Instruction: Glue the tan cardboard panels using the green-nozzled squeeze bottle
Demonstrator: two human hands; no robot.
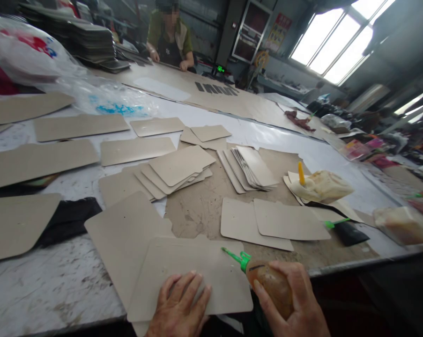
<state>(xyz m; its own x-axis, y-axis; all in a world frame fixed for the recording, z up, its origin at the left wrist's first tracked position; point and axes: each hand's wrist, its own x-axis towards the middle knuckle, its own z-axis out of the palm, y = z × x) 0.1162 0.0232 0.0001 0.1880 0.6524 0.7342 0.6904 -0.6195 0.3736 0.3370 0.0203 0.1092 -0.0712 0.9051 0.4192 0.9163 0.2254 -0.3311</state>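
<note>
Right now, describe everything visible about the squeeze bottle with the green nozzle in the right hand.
The brownish squeeze bottle with the green nozzle looks like soft, glue-stained plastic. The right hand grips its body, tilting it so the thin green tip points left, over the corner of the grey card sheet that the left hand presses flat.

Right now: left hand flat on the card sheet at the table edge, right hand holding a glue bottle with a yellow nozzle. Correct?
Not quite. The head view shows the glue bottle in the right hand has a green nozzle, not yellow; the yellow-nozzled bottle lies farther back. The left hand is flat on the card sheet at the table edge.
</note>
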